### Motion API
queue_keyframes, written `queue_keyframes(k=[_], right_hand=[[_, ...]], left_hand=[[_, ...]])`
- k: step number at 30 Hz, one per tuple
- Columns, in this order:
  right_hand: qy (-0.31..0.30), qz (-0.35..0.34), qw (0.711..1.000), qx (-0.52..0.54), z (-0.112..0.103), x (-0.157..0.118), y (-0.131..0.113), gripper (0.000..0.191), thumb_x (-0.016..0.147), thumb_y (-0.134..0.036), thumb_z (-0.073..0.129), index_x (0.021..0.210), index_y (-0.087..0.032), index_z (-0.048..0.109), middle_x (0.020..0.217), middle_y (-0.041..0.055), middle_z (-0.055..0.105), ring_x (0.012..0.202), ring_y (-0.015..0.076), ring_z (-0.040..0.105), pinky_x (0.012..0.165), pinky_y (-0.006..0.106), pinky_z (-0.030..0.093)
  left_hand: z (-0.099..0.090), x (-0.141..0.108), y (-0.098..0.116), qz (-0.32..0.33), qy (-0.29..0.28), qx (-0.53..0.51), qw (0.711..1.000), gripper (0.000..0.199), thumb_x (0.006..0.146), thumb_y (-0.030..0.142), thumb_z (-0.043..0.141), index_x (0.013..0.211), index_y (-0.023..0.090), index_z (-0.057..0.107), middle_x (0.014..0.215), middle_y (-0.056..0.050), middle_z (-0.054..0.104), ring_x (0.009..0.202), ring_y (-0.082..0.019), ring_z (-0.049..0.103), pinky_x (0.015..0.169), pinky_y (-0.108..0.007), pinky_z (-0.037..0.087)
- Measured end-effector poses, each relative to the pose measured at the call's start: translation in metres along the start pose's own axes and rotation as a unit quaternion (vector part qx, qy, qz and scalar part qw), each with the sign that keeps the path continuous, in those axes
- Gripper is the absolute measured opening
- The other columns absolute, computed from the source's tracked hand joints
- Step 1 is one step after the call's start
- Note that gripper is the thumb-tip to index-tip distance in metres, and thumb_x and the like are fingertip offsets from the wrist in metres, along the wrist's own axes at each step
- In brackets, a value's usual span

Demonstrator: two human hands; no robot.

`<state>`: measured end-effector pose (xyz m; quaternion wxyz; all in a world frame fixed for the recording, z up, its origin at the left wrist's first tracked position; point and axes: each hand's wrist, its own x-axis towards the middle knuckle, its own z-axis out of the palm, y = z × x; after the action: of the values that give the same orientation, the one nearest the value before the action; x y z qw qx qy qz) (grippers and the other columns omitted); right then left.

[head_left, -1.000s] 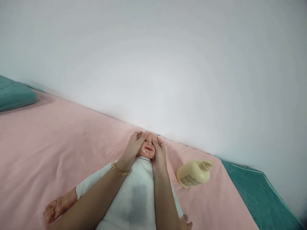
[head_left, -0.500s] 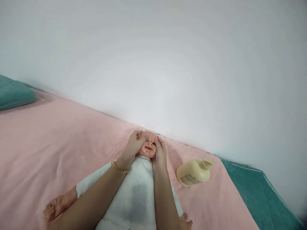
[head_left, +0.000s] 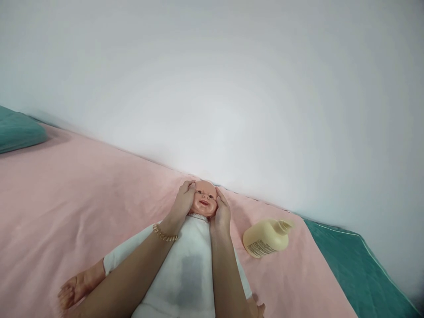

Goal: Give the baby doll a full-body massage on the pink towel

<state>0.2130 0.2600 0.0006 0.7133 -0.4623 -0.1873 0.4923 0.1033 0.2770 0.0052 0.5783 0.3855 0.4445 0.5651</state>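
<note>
A baby doll (head_left: 204, 204) in a white outfit (head_left: 185, 265) lies on its back on the pink sheet (head_left: 109, 194), its head toward the wall. My left hand (head_left: 184, 201) cups the side of the doll's head at the left of the view, a beaded bracelet on its wrist. On the opposite side, my right hand (head_left: 222, 211) is wrapped against the head and cheek. Both thumbs rest along the sides of the face, and the doll's eyes and mouth show between my hands. My forearms lie over the doll's body.
A pale yellow pump bottle (head_left: 266, 238) lies tilted on the sheet right of the doll. A green pillow (head_left: 20, 130) is at the far left. Green fabric (head_left: 361, 265) shows at the right. The white wall (head_left: 212, 88) rises behind the doll's head.
My thumbs have moved outward from the doll's forehead and brows to the sides of its head, uncovering the eyes. The bottle stays in place.
</note>
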Motion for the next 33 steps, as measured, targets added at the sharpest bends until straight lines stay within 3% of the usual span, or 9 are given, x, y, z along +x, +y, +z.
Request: queue_keyframes(k=[3, 6, 13, 22, 28, 33], right_hand=[[0.004, -0.019, 1.000, -0.013, 0.004, -0.005, -0.001, 0.030, 0.073, -0.033, 0.067, 0.100, -0.020, 0.068, 0.108, 0.0052, 0.073, 0.096, 0.0210, 0.068, 0.084, 0.036, 0.056], [0.000, -0.022, 0.999, -0.039, 0.009, -0.011, -0.003, 0.039, 0.072, -0.043, 0.073, 0.102, -0.020, 0.064, 0.101, 0.0052, 0.073, 0.092, 0.0219, 0.069, 0.078, 0.035, 0.057], [-0.007, -0.013, 0.994, -0.104, 0.004, -0.007, 0.003, 0.060, 0.065, -0.040, 0.079, 0.118, -0.024, 0.056, 0.113, 0.0042, 0.067, 0.098, 0.0192, 0.067, 0.081, 0.030, 0.057], [0.008, -0.021, 0.996, -0.090, 0.005, -0.003, 0.002, 0.041, 0.068, -0.039, 0.073, 0.104, -0.023, 0.061, 0.104, 0.0030, 0.069, 0.095, 0.0190, 0.067, 0.081, 0.031, 0.056], [0.014, -0.006, 0.999, -0.029, 0.007, -0.007, -0.004, 0.034, 0.067, -0.029, 0.068, 0.100, -0.022, 0.067, 0.101, 0.0037, 0.073, 0.089, 0.0205, 0.069, 0.078, 0.034, 0.058], [0.013, 0.005, 1.000, -0.003, 0.003, -0.003, -0.003, 0.032, 0.067, -0.024, 0.067, 0.099, -0.020, 0.070, 0.105, 0.0051, 0.074, 0.092, 0.0214, 0.069, 0.084, 0.037, 0.057]], left_hand=[[0.001, -0.005, 0.006, 0.007, -0.006, 0.006, 1.000, 0.032, 0.086, 0.047, 0.058, 0.101, 0.019, 0.060, 0.114, -0.011, 0.064, 0.107, -0.024, 0.061, 0.089, -0.033, 0.050], [0.003, -0.009, 0.013, 0.002, -0.005, 0.024, 1.000, 0.035, 0.083, 0.044, 0.062, 0.106, 0.018, 0.058, 0.117, -0.012, 0.063, 0.109, -0.025, 0.061, 0.090, -0.034, 0.049], [0.000, -0.005, 0.017, -0.033, -0.004, 0.091, 0.995, 0.051, 0.070, 0.029, 0.075, 0.113, 0.017, 0.052, 0.118, -0.015, 0.059, 0.107, -0.028, 0.062, 0.085, -0.035, 0.052], [0.000, 0.003, 0.003, -0.006, 0.007, 0.051, 0.999, 0.033, 0.077, 0.037, 0.070, 0.102, 0.019, 0.059, 0.109, -0.012, 0.064, 0.107, -0.025, 0.061, 0.090, -0.033, 0.048], [-0.001, 0.001, 0.003, 0.013, 0.010, 0.073, 0.997, 0.027, 0.084, 0.038, 0.061, 0.104, 0.021, 0.060, 0.117, -0.011, 0.062, 0.112, -0.024, 0.059, 0.093, -0.033, 0.046], [-0.001, -0.001, 0.003, 0.016, -0.009, 0.066, 0.998, 0.027, 0.087, 0.038, 0.056, 0.107, 0.022, 0.059, 0.119, -0.010, 0.062, 0.112, -0.023, 0.058, 0.094, -0.033, 0.045]])
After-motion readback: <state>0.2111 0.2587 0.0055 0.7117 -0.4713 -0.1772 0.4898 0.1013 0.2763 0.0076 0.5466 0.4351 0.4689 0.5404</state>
